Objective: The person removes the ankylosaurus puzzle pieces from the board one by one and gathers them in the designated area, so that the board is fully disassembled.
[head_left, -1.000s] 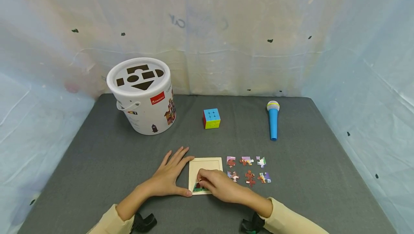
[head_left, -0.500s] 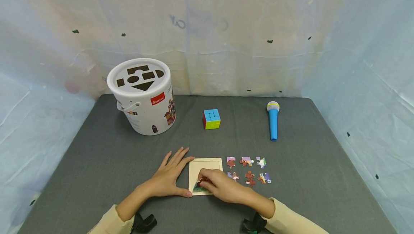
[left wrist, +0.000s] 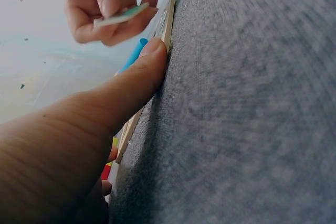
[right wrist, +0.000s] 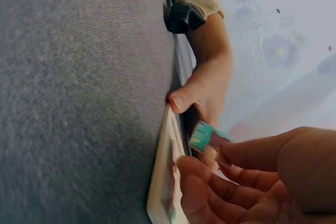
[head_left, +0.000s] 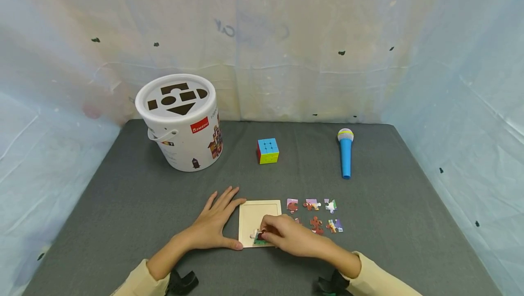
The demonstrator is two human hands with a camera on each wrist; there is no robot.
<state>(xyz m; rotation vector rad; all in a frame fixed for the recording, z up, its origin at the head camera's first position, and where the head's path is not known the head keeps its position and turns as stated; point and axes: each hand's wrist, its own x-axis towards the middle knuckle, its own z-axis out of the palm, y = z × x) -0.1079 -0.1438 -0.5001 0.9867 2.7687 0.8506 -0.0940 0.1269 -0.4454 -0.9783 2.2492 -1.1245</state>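
Observation:
My right hand [head_left: 288, 237] pinches a jigsaw piece [head_left: 259, 238], green with dark brown and a pale tab, between thumb and fingers. The right wrist view shows this piece, its green face [right wrist: 202, 136] outward, raised above the wooden puzzle tray [head_left: 254, 209]. Fingers spread, my left hand [head_left: 210, 225] lies on the table at the tray's left side. Its thumb touches the tray's near left corner, and its index fingertip reaches the far left corner. Something coloured lies inside the tray [right wrist: 156, 192] in the right wrist view, partly hidden by the fingers.
Several loose jigsaw pieces [head_left: 316, 224] lie in two rows right of the tray; my right hand partly covers one. Farther back are a white bucket [head_left: 184, 137] with a shape-cut lid, a puzzle cube [head_left: 268, 150] and a blue toy microphone [head_left: 346, 155].
My right hand has shifted right with the jigsaw piece, off the tray's near left corner, and now covers more of a loose piece. The left hand has stayed in place.

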